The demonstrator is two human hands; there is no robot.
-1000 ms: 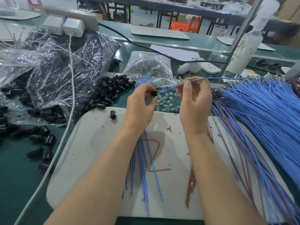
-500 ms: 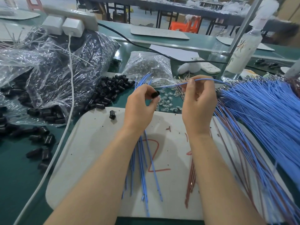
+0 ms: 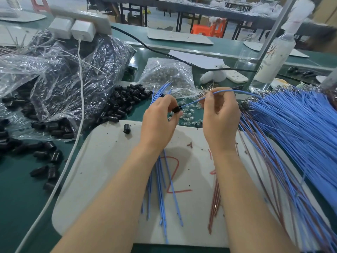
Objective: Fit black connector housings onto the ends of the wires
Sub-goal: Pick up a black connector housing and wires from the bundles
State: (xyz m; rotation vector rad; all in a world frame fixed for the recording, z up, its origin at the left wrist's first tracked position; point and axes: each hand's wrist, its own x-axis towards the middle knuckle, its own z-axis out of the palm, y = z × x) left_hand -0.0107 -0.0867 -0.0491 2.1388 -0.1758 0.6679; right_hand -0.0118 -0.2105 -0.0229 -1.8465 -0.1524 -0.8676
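At mid-frame, the left hand pinched a black housing steady while the right hand gripped a blue wire, aiming its tip into the opening

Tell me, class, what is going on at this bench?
A person is assembling wires by hand. The left hand pinches a black connector housing; the right hand pinches a blue wire, its end at the housing's opening. Whether it is seated cannot be told. A pile of loose housings lies to the left, a bundle of blue wires to the right.
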